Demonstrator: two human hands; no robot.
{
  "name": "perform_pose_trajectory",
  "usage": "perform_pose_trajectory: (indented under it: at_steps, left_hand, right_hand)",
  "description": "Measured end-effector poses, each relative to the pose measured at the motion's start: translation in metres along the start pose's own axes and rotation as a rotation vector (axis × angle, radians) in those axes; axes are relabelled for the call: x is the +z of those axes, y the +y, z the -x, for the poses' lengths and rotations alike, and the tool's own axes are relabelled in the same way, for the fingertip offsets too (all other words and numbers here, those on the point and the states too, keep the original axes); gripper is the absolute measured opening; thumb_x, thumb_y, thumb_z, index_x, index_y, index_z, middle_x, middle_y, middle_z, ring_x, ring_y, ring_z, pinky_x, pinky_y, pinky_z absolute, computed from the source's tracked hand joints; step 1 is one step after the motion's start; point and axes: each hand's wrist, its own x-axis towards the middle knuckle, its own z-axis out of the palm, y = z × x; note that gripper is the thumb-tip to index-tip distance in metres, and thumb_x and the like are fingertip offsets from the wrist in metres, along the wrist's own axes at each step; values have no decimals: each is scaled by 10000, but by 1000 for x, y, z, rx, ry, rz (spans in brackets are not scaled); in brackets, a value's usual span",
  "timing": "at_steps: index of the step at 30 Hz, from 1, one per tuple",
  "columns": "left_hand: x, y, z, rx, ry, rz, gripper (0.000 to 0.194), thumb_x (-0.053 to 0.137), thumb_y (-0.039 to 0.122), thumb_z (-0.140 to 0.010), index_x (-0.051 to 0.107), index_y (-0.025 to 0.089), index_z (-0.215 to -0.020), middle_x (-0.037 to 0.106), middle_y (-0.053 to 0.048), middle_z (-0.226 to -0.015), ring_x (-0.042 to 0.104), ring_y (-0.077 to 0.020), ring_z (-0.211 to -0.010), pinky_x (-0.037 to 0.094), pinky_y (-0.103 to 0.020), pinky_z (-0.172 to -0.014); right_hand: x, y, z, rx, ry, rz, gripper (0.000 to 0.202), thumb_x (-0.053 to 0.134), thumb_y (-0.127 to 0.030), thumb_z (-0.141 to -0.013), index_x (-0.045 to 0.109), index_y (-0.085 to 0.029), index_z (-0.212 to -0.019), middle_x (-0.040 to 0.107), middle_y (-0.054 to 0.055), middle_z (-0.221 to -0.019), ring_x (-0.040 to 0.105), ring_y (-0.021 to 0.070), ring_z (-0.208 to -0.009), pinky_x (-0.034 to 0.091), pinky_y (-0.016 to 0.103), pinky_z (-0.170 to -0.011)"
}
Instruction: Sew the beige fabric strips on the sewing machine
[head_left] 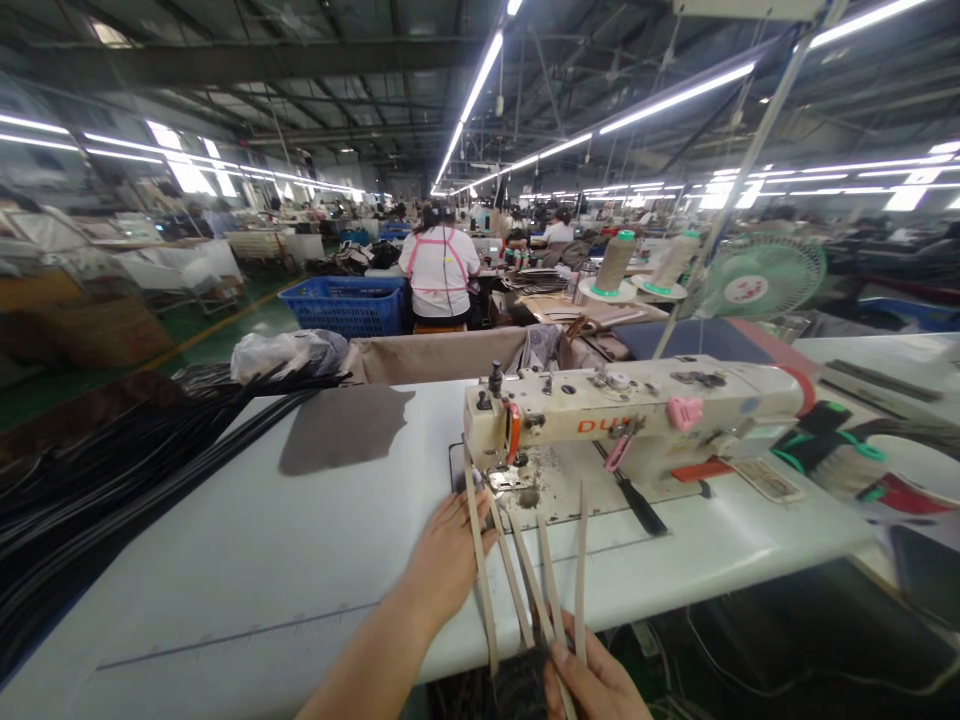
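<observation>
The long pale green-white table [315, 540] has a smooth, glossy top, which reflects the light near its right front corner. The narrow beige flat strips [582, 560] at its front edge look matt, like leather or coated cloth. The cream sewing machine [555, 400] seems to be of painted metal, rather shiny; the speckled bed plate [559, 485] under it looks stained and rough. The flat grey-brown piece [345, 430] near the back edge is matt, similar to leather. Along the left edge, the long black strips [112, 490] show a slight sheen. The whitish crumpled bag [285, 352] looks like thin plastic.
</observation>
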Motion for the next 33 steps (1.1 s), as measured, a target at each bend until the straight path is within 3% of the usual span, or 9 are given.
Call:
perform_pose_trajectory:
  at_steps: [5, 10, 15, 17, 25, 33]
  left_hand:
    - [-3, 2, 0, 7, 18, 0, 451, 475, 350, -1075, 514, 165, -1484, 589, -125, -1521, 545, -286, -1426, 469, -533, -1199]
    - [-5, 4, 0, 21, 26, 2, 444, 464, 349, -1078, 517, 164, -1478, 599, -133, -1508, 564, -283, -1409, 479, -536, -1189]
    - [0, 1, 2, 37, 55, -14, 462, 463, 353, -1077, 491, 169, -1500, 599, -126, -1509, 561, -295, -1411, 494, -553, -1172]
    - [3, -1, 2, 45, 68, -8, 469, 468, 351, -1078, 480, 168, -1510, 591, -123, -1518, 552, -294, -1420, 494, -556, -1171]
    - [2, 0, 2, 31, 71, 24, 455, 492, 364, -1072, 502, 197, -1496, 606, -123, -1504, 555, -296, -1417, 488, -557, -1175]
    - [-5, 4, 0, 1, 14, 8, 463, 515, 359, -1059, 523, 159, -1476, 581, -122, -1529, 545, -297, -1425, 466, -549, -1195]
  right_hand:
    - [13, -6, -10, -37, -28, -33, 860, 913, -671, -649, 613, -141, -1257, 674, -6, -620, 567, 113, -423, 336, 180, -389]
    - [19, -11, -15, -69, -26, -18, 781, 889, -598, -715, 587, -141, -1272, 691, 9, -646, 571, 107, -408, 208, 156, -339]
    - [22, -15, -25, -35, -2, -21, 1082, 931, -703, -519, 529, -125, -1340, 673, -9, -590, 534, 119, -361, 187, 163, -305]
    - [22, -17, -26, -23, -6, -14, 1095, 934, -701, -507, 532, -117, -1342, 671, -6, -588, 536, 121, -365, 190, 160, -306]
    - [24, -18, -16, -98, -45, -43, 756, 884, -575, -730, 592, -139, -1275, 673, -3, -648, 562, 100, -421, 242, 139, -339]
    - [28, -23, -15, -80, -72, -27, 704, 872, -554, -750, 567, -149, -1239, 676, -8, -650, 562, 101, -422, 253, 140, -340]
